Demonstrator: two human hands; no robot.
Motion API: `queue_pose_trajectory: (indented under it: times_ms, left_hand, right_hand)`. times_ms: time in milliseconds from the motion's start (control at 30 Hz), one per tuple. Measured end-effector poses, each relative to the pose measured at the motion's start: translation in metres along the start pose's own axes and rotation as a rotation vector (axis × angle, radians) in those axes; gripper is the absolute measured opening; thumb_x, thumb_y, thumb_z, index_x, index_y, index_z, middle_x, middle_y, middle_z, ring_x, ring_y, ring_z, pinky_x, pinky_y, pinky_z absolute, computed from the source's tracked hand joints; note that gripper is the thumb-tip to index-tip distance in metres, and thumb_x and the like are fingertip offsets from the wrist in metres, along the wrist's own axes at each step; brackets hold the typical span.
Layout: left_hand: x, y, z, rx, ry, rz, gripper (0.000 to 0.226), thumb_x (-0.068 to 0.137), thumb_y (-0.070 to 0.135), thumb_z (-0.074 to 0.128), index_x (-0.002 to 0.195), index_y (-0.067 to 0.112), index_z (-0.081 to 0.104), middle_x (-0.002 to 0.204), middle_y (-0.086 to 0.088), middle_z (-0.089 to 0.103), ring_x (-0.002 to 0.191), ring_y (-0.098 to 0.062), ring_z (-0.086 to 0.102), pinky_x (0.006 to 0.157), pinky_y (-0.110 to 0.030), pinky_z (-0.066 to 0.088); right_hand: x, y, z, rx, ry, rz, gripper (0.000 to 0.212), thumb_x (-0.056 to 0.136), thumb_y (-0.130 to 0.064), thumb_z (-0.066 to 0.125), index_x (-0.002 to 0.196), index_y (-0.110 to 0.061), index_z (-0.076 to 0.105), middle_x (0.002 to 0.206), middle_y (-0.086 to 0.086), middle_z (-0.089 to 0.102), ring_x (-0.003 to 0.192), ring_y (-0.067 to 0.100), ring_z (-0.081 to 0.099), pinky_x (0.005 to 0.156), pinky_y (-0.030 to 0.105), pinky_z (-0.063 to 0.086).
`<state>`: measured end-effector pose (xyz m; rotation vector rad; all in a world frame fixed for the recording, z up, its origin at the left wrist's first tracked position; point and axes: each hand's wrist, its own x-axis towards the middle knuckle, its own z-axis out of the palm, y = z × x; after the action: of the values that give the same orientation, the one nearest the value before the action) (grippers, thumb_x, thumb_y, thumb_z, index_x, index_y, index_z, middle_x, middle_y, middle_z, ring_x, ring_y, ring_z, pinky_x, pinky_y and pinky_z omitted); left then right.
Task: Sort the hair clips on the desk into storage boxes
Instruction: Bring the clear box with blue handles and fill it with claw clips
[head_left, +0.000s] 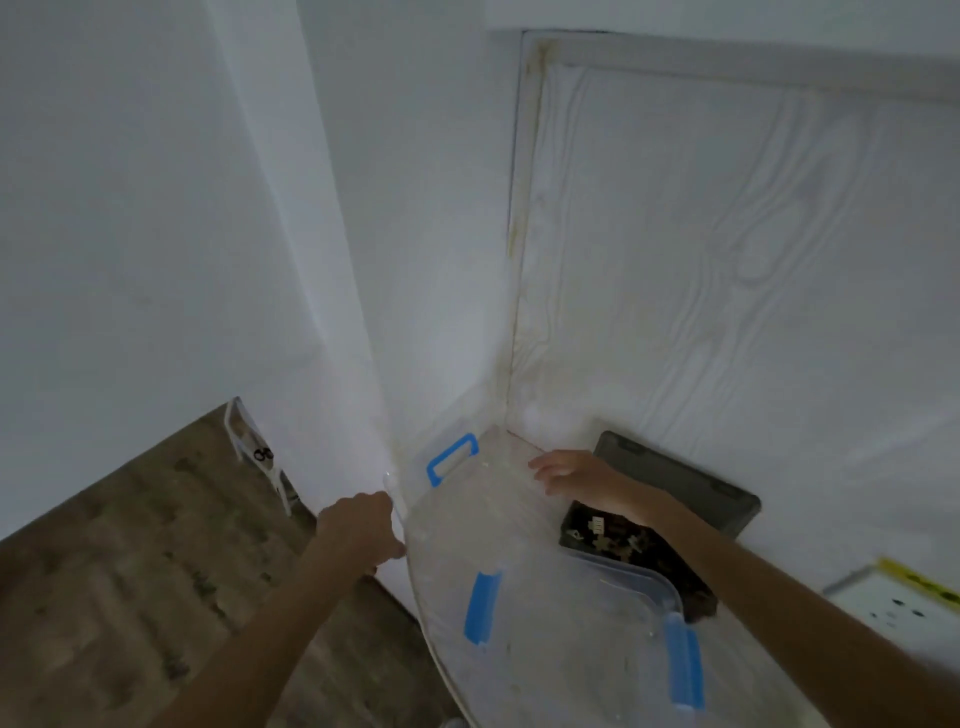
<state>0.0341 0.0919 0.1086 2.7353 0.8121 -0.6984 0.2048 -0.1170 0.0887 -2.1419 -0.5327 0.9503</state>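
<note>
A large clear plastic lid (467, 545) with blue latches lies tilted over the desk's left corner. My left hand (358, 530) grips its left rim. My right hand (571, 475) reaches across to the lid's far edge with its fingers stretched out. Under the lid's near side sits a clear storage box (628, 587) with a blue latch. A dark box (613, 535) holding several small hair clips lies beneath my right forearm, partly hidden by it. That box's dark lid (685, 488) lies flat beside it.
The white wood-grain desk (727, 260) meets a white wall at the left. At the far right lies a white sheet (904, 608) with a yellow strip. A white wire rack (254, 452) stands on the brown wooden floor (130, 561) by the wall.
</note>
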Motion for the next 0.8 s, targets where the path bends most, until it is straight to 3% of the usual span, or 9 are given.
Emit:
queue_pose_trajectory:
  times_ms: [67, 167, 300, 400, 467, 533, 633, 700, 800]
  left_hand:
    - [-0.018, 0.033, -0.013, 0.018, 0.08, 0.078, 0.04, 0.086, 0.047, 0.057, 0.115, 0.019, 0.054, 0.115, 0.001, 0.06, 0.104, -0.016, 0.06, 0.088, -0.026, 0.044]
    - [-0.04, 0.103, -0.014, -0.008, 0.193, 0.302, 0.032, 0.089, 0.047, 0.053, 0.111, 0.025, 0.057, 0.112, 0.002, 0.061, 0.103, -0.017, 0.059, 0.084, -0.026, 0.042]
    - [-0.07, 0.189, 0.015, 0.002, 0.275, 0.6, 0.027, 0.092, 0.036, 0.048, 0.113, 0.023, 0.06, 0.112, -0.001, 0.064, 0.104, -0.023, 0.06, 0.087, -0.032, 0.045]
    - [-0.096, 0.247, 0.055, 0.13, 0.249, 0.822, 0.024, 0.095, 0.025, 0.045, 0.112, 0.015, 0.059, 0.11, -0.006, 0.064, 0.103, -0.027, 0.061, 0.084, -0.037, 0.047]
    - [-0.104, 0.273, 0.085, 0.275, 0.214, 0.939, 0.018, 0.093, 0.015, 0.046, 0.107, 0.01, 0.056, 0.109, -0.01, 0.062, 0.103, -0.029, 0.058, 0.083, -0.038, 0.045]
    - [-0.104, 0.288, 0.114, 0.506, 0.207, 1.007, 0.022, 0.09, 0.012, 0.05, 0.112, 0.008, 0.054, 0.115, -0.011, 0.059, 0.109, -0.029, 0.053, 0.093, -0.038, 0.038]
    - [-0.1, 0.291, 0.152, 0.732, 0.154, 0.976, 0.034, 0.092, 0.022, 0.051, 0.122, 0.006, 0.051, 0.125, -0.012, 0.055, 0.12, -0.029, 0.046, 0.111, -0.043, 0.02]
    - [-0.094, 0.283, 0.17, 0.74, 0.085, 0.954, 0.038, 0.095, 0.028, 0.045, 0.126, 0.006, 0.047, 0.129, -0.013, 0.051, 0.122, -0.03, 0.044, 0.111, -0.044, 0.02]
    - [-0.087, 0.269, 0.176, 0.687, 0.107, 1.009, 0.034, 0.095, 0.021, 0.044, 0.126, 0.007, 0.046, 0.128, -0.012, 0.049, 0.119, -0.03, 0.046, 0.106, -0.042, 0.026]
  right_hand:
    - [-0.036, 0.019, -0.016, 0.023, -0.007, -0.022, 0.026, 0.094, -0.009, 0.05, 0.119, -0.013, 0.059, 0.114, 0.007, 0.062, 0.097, 0.016, 0.06, 0.087, 0.02, 0.049]
    - [-0.101, 0.061, -0.038, 0.018, 0.094, 0.021, 0.026, 0.095, -0.008, 0.048, 0.119, -0.009, 0.059, 0.105, 0.005, 0.064, 0.089, 0.017, 0.062, 0.08, 0.017, 0.05]
    - [-0.168, 0.123, -0.053, 0.048, 0.249, 0.117, 0.03, 0.092, 0.006, 0.044, 0.116, -0.003, 0.06, 0.11, 0.021, 0.065, 0.099, 0.029, 0.062, 0.078, 0.018, 0.05]
    - [-0.223, 0.166, -0.047, 0.036, 0.311, 0.264, 0.029, 0.093, -0.001, 0.044, 0.113, -0.013, 0.062, 0.103, 0.003, 0.064, 0.098, 0.019, 0.061, 0.09, 0.026, 0.049]
    - [-0.249, 0.193, -0.035, -0.019, 0.347, 0.338, 0.028, 0.093, -0.009, 0.048, 0.118, -0.017, 0.058, 0.113, -0.001, 0.061, 0.108, 0.017, 0.058, 0.098, 0.031, 0.046]
    - [-0.265, 0.215, -0.015, -0.048, 0.358, 0.398, 0.041, 0.091, -0.017, 0.056, 0.131, -0.017, 0.046, 0.135, 0.005, 0.049, 0.122, 0.019, 0.048, 0.104, 0.033, 0.042]
    - [-0.27, 0.233, 0.023, -0.057, 0.286, 0.442, 0.088, 0.084, -0.035, 0.066, 0.149, -0.016, 0.009, 0.156, 0.004, 0.014, 0.143, 0.02, 0.017, 0.115, 0.03, 0.021]
    - [-0.267, 0.236, 0.043, -0.08, 0.274, 0.459, 0.105, 0.08, -0.042, 0.069, 0.149, -0.019, -0.006, 0.158, 0.002, 0.002, 0.146, 0.023, 0.006, 0.116, 0.033, 0.016]
    - [-0.261, 0.241, 0.059, -0.107, 0.337, 0.475, 0.108, 0.078, -0.045, 0.068, 0.149, -0.019, -0.009, 0.158, 0.004, 0.003, 0.145, 0.026, 0.007, 0.114, 0.035, 0.019]
